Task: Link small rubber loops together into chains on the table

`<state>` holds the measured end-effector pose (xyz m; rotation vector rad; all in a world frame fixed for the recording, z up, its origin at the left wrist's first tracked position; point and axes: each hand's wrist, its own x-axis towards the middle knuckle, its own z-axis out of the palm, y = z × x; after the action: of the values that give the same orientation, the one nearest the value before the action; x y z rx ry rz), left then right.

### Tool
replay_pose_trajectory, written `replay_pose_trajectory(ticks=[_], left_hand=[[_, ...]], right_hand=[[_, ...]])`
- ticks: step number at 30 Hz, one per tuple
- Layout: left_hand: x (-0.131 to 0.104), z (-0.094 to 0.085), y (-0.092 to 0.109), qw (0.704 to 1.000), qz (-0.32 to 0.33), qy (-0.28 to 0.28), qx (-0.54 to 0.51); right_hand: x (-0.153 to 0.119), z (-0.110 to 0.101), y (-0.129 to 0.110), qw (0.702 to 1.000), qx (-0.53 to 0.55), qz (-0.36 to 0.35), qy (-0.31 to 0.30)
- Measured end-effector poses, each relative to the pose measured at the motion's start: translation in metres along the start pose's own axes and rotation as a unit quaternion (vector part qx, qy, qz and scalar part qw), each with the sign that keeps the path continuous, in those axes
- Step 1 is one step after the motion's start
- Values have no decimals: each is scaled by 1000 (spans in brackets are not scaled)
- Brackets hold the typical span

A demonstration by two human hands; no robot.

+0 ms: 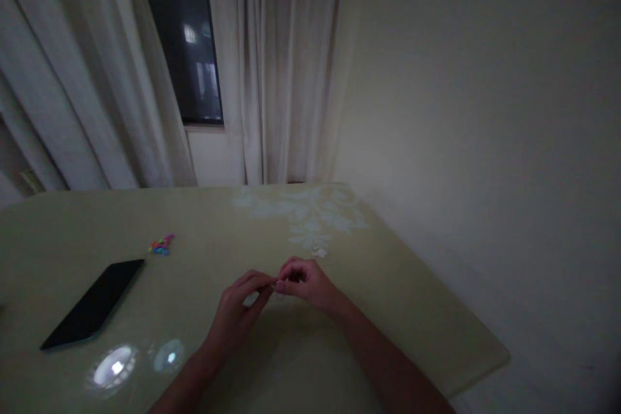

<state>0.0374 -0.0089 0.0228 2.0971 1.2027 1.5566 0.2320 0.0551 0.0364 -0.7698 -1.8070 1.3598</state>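
My left hand (244, 299) and my right hand (306, 283) meet at the fingertips above the middle of the table. Both are closed in a pinch, thumb against fingers. Whatever lies between the fingertips is too small and dim to name; a faint pale bit shows there. Just beyond my right hand sits a small whitish item (318, 251) on the tabletop, its kind unclear. Off to the left lies a little heap of brightly coloured small pieces (161, 245), in pink, orange, green and blue.
A dark flat tablet-like slab (96, 304) lies on the left of the pale glossy table (204, 226). Two lamp reflections shine near the front. Curtains (286, 65) and a dark window (187, 39) stand behind; a plain wall (485, 110) runs along the right edge.
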Motion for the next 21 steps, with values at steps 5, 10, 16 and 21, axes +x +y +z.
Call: replay_pose_trajectory(ticks=[5,10,16,21], left_hand=[[0,-1,4,1000,-12,3,5],[0,-1,1,1000,-13,17,20],[-3,-1,-11,999,19,26,16],[-2,-2,-10,999,30,13,2]], right_hand=[[-1,1,0,1000,-6,-9,9],[-1,0,-1,1000,9,-13,4],[0,-1,-1,999,-5,-39,5],[0,-1,0,999,-7,-31,10]])
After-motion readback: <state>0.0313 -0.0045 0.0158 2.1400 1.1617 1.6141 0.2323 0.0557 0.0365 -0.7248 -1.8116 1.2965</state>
